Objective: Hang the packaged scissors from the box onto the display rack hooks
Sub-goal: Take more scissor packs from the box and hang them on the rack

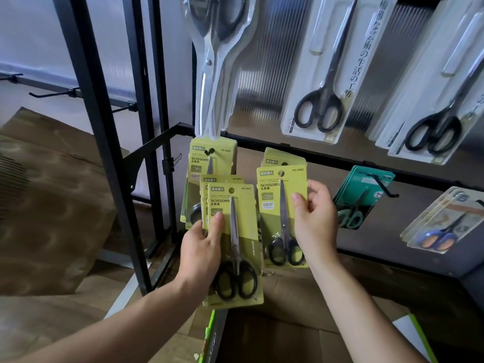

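Green-carded scissors (237, 247) gripped, left hand (201, 251), right hand (315, 224)

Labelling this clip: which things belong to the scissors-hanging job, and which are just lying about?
Job: left hand, gripping yellow pack stack; right hand, pinching single yellow pack; hung yellow packs; box.
Not job: teal pack; blue-handled scissors pack; black scissors pack.

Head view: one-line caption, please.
Left hand holds stacked yellow scissor packs; right hand pinches a single pack before the display rack.
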`<state>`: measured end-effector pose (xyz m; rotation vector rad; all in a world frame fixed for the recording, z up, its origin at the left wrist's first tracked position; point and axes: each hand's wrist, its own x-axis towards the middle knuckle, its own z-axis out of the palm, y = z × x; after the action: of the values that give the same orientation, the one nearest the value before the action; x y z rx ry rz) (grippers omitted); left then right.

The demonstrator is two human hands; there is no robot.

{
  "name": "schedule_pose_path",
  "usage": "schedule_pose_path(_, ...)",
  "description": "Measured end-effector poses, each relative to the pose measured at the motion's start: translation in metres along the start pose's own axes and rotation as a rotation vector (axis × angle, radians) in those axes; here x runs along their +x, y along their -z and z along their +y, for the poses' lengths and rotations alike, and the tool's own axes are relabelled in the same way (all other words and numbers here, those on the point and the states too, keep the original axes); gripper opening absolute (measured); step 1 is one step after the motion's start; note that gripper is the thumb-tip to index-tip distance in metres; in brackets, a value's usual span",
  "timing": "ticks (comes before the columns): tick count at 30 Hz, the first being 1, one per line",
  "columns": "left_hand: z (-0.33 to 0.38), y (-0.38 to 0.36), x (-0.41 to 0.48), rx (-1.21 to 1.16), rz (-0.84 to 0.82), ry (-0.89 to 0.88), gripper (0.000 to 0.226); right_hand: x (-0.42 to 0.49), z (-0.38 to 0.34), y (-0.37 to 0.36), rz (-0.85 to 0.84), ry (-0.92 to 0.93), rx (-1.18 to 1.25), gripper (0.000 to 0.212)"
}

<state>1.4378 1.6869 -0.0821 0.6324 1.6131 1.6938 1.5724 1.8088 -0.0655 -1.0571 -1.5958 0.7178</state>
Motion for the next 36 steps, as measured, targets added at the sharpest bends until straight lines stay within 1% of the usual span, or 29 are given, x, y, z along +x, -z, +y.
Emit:
schedule_pose_path(5, 0.000, 0.000, 0.001, -0.016, -0.049, 0.003, 0.032, 0.001, 0.002, 0.002, 0.047, 0.019, -0.003, 0.024)
schedule_pose_path(10, 0.001, -0.001, 0.001, -0.004, -0.029, -0.026, 0.030, 0.004, 0.007, -0.001, 0.043, -0.001, 0.020, 0.026)
schedule_pose_path(14, 0.002, -0.003, 0.001, -0.004, -0.044, -0.012, 0.029, 0.016, 0.012, -0.011, 0.055, -0.012, -0.024, 0.024)
schedule_pose_path(20, 0.004, -0.009, -0.003, 0.016, -0.055, -0.037, 0.036, 0.033, 0.017, -0.018, 0.075, -0.036, -0.115, 0.024)
schedule_pose_path(24, 0.004, -0.010, -0.004, 0.008, -0.062, -0.047, 0.031, 0.031, 0.018, -0.009, 0.060, -0.069, -0.130, 0.032)
schedule_pose_path(27, 0.004, -0.012, -0.004, 0.014, -0.059, -0.050, 0.030, 0.014, 0.015, 0.002, 0.100, -0.082, -0.126, 0.027)
schedule_pose_path(28, 0.004, -0.013, -0.004, 0.011, -0.056, -0.052, 0.030, 0.006, 0.013, 0.004, 0.058, -0.089, -0.101, 0.025)
schedule_pose_path(29, 0.004, -0.014, -0.005, 0.010, -0.051, -0.056, 0.029, -0.003, 0.008, 0.005, -0.028, -0.093, -0.084, 0.024)
schedule_pose_path(31, 0.005, -0.016, -0.006, 0.011, -0.048, -0.076, 0.030, -0.017, -0.004, 0.004, -0.274, -0.112, -0.071, 0.026)
schedule_pose_path(32, 0.006, -0.018, -0.007, 0.014, -0.050, -0.081, 0.030, -0.022, -0.010, 0.003, -0.371, -0.129, -0.055, 0.031)
schedule_pose_path(33, 0.006, -0.019, -0.008, 0.013, -0.057, -0.078, 0.030, -0.025, -0.013, 0.001, -0.421, -0.147, -0.041, 0.037)
schedule_pose_path(34, 0.006, -0.019, -0.008, 0.004, -0.056, -0.068, 0.028, -0.027, -0.016, -0.001, -0.428, -0.155, -0.035, 0.043)
schedule_pose_path(35, 0.006, -0.019, -0.008, -0.008, -0.053, -0.060, 0.027, -0.028, -0.018, -0.004, -0.412, -0.157, -0.038, 0.045)
schedule_pose_path(36, 0.006, -0.018, -0.007, -0.016, -0.046, -0.052, 0.028, -0.028, -0.019, -0.006, -0.387, -0.155, -0.037, 0.041)
